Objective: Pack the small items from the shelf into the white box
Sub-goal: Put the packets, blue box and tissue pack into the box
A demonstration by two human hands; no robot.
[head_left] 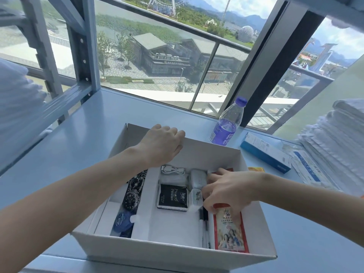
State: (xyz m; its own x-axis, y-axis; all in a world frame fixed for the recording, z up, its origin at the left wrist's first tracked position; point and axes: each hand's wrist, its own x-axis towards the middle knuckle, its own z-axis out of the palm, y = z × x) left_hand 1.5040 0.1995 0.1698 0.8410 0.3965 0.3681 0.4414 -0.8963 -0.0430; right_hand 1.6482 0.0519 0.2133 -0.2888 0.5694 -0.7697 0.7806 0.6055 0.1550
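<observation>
The white box (177, 253) stands open on the blue shelf board (82, 146). My left hand (163, 144) grips its far rim. My right hand (228, 188) reaches into the right compartment, fingers closed around the top of a red sachet (230, 233). Inside lie a wristwatch (132, 200), a blue round item (122, 221), a black packet (172, 197), a white cable (173, 170), a grey case (198, 179), a small clear box (196, 197) and a black pen (204, 227).
A purple-labelled water bottle (228, 123) stands behind the box. A blue and white carton (266, 152), leaflets (309, 170) and a stack of white padded sheets (338, 138) lie at the right. A shelf upright (88, 44) rises at the left, with a window behind.
</observation>
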